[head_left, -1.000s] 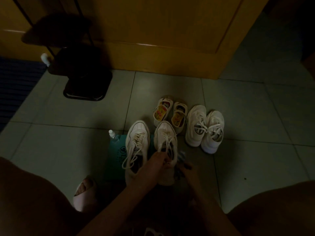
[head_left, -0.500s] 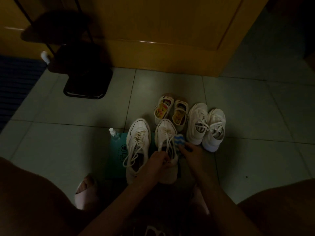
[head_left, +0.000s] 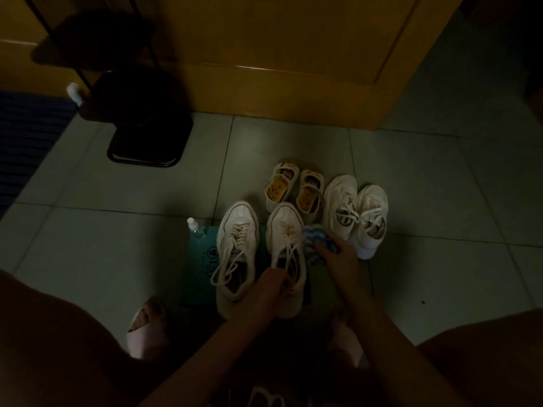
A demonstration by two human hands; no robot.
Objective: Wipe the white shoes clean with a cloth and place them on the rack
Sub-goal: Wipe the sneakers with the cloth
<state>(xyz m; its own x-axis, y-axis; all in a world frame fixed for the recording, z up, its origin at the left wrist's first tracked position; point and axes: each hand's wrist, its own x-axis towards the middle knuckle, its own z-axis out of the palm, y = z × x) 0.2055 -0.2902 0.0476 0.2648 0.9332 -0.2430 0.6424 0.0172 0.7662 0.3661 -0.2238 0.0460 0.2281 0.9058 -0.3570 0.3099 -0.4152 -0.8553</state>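
Well, the left hand [head_left: 269, 290] gripped a white shoe [head_left: 285, 227] at its opening, while the right hand [head_left: 342, 257] clutched a striped cloth [head_left: 313, 240] against that shoe's side. The dark rack [head_left: 144, 133] stood well beyond the shoe.

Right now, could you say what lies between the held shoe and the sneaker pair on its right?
The striped cloth, gripped by the right hand; head view.

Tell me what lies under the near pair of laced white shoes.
A flat teal sheet with a round logo sticks out from under the left-hand shoe. How far it runs beneath the pair, and anything else under them, is covered.
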